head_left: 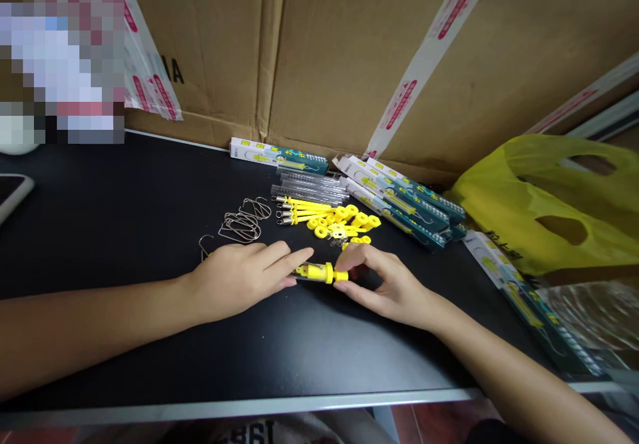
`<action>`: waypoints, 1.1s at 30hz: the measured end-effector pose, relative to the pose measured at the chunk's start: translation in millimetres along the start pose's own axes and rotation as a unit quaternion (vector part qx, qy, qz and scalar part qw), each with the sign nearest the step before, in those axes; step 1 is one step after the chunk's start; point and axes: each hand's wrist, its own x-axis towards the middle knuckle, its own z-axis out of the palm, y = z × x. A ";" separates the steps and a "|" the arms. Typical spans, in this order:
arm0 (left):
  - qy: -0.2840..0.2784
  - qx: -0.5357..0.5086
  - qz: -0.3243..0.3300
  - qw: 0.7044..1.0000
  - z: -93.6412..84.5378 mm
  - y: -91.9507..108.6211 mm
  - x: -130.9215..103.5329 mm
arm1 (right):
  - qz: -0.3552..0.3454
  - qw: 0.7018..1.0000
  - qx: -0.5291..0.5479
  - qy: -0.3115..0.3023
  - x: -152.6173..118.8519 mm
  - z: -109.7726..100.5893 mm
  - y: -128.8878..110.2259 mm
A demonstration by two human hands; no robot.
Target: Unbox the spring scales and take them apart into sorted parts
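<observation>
Low over the front of the black table, my left hand (249, 272) is closed around the clear tube of a spring scale (313, 271) and hides much of it. A metal hook (204, 245) shows beyond that hand's far side. My right hand (384, 283) pinches the yellow end piece (341, 276) of the same scale between thumb and fingers. Just behind lie loose yellow rings and caps (357, 218), yellow rods with springs (299, 211) and clear plastic tubes (309, 184). Bent wire hooks (243, 224) form a pile behind my left hand.
Printed spring scale boxes (399, 194) are stacked at the back, with one box (277, 154) left of them and another (534, 304) at right. A yellow plastic bag (499, 171) and clear plastic wrap (594, 311) lie on the right. Large cardboard (339, 51) walls the table's back.
</observation>
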 end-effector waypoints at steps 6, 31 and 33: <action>-0.001 -0.009 -0.008 1.000 -0.5 -0.6 1.1 | -0.004 1.000 -0.009 0.018 -1.5 3.0 3.9; -0.004 -0.004 -0.008 1.000 -0.4 -0.3 0.1 | 0.020 1.000 0.015 0.005 0.2 -3.3 4.8; -0.007 -0.003 -0.009 1.000 -0.2 -0.4 -0.1 | 0.023 1.000 0.017 0.001 -0.6 -2.3 4.5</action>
